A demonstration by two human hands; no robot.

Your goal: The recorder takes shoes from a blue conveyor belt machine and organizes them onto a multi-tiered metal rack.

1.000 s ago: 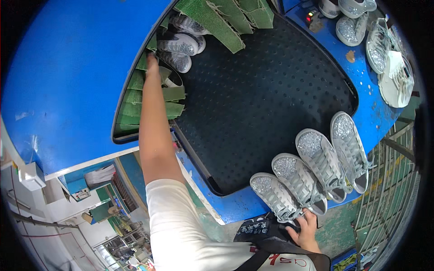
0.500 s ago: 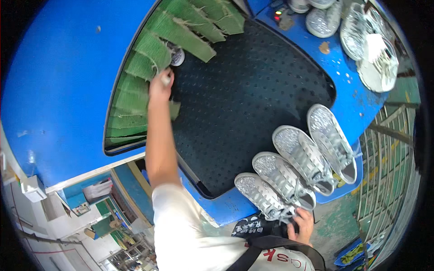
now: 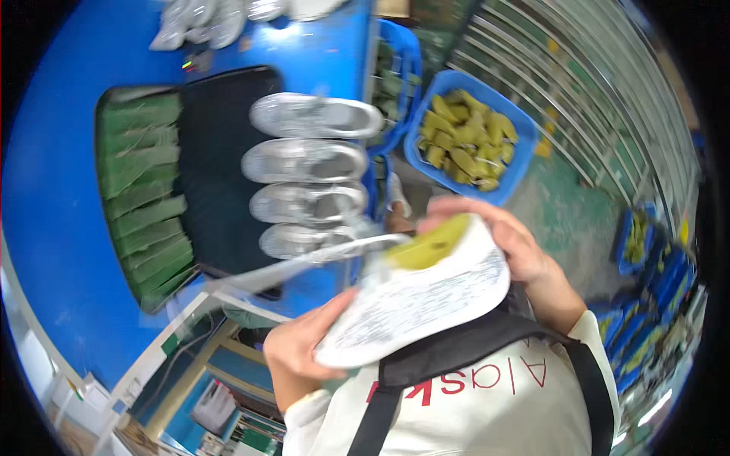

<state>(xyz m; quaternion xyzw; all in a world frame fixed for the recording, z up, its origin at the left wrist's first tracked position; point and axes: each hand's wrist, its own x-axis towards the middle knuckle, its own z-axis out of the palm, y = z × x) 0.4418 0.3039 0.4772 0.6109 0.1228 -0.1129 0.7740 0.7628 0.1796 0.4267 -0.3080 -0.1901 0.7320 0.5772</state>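
A white sneaker (image 3: 422, 308) with a silver, glittery side is held up in front of my body. My left hand (image 3: 308, 342) is closed round its lower left end, apparently the toe. At the upper right end, apparently the heel, my right hand (image 3: 513, 243) grips it, some fingers behind it. A yellow-green shoe last (image 3: 433, 247) shows in the shoe's opening. Pale laces blur off toward the table. Beyond my hands, several silver glitter sneakers (image 3: 304, 161) stand in a row along the edge of the blue table (image 3: 53, 197), toes pointing left.
Left of the row is a black belt surface (image 3: 217, 167), with a curtain of green strips (image 3: 148, 182) over an opening. A blue basket of yellow-green lasts (image 3: 471, 137) stands right of the table. Another blue basket (image 3: 414, 49) and metal rails (image 3: 547, 83) are beyond.
My left hand has come back from the green strips and now holds a sneaker near my body. My right hand has left the row's laces and grips that sneaker too. The view has turned right.
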